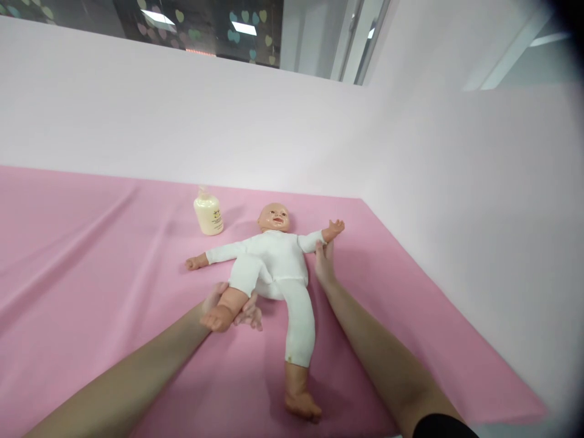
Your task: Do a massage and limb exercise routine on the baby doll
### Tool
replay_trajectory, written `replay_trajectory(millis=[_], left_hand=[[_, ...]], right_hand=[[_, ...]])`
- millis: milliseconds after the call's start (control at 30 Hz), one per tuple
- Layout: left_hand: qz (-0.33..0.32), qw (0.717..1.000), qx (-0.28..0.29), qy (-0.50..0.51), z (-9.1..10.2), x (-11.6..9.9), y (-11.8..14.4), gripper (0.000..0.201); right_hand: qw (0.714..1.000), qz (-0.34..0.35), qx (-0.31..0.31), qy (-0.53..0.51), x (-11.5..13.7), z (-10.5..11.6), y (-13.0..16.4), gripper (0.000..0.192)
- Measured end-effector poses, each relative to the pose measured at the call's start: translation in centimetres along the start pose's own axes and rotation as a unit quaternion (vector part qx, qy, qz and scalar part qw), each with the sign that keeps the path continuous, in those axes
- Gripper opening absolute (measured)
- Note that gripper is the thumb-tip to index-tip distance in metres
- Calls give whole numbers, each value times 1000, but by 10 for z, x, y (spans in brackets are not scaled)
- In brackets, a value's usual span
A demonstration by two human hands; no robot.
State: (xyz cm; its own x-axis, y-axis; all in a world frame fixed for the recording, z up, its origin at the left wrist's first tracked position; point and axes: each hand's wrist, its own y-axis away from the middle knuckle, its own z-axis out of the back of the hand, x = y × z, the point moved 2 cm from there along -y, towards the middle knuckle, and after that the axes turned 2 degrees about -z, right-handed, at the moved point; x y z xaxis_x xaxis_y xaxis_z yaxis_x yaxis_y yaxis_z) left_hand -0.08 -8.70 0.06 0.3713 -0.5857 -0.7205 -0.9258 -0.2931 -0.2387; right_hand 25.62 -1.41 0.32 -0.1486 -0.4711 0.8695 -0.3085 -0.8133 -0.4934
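Observation:
A baby doll (280, 258) with a white cloth body lies on its back on a pink cover (91, 255), head at the far end. My left hand (213, 299) is closed around its lower leg on the left side, which is bent and lifted; the fingers show past the leg's far side. The other leg stretches straight towards me. On the right, my right hand (324, 263) is closed on the doll's outstretched forearm near the wrist, some fingers hidden behind it. The doll's left-side arm lies spread out on the cover.
A pump bottle (208, 214) of pale yellow liquid stands upright left of the doll's head. White walls (228, 128) border the cover at the back and right. Above the back wall is a window (205, 30) with heart-shaped decorations.

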Motion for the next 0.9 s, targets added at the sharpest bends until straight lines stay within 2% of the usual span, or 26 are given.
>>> replay_trajectory(millis=[167,267,433,567,633,700,800,900], left_hand=[[-37,989,-143,28,4,-2,-3,59],[-44,979,-197,20,5,-3,-3,60],[-52,971,-228,42,4,-6,-4,59],[-46,970,-235,35,2,-7,-5,58],[-40,972,-229,23,4,-6,-5,59],[-33,980,-198,11,6,-3,-3,61],[-13,995,-101,-10,6,1,-1,61],[20,999,-8,-34,0,3,1,59]], right_hand=[[991,9,134,17,2,-15,13,58],[979,60,179,81,3,-17,18,51],[937,186,247,161,20,-18,22,41],[921,218,270,179,30,-20,21,37],[920,216,273,182,31,-20,21,36],[925,208,267,172,28,-19,21,36],[951,162,229,130,19,-17,20,40],[984,58,165,37,10,-15,15,48]])
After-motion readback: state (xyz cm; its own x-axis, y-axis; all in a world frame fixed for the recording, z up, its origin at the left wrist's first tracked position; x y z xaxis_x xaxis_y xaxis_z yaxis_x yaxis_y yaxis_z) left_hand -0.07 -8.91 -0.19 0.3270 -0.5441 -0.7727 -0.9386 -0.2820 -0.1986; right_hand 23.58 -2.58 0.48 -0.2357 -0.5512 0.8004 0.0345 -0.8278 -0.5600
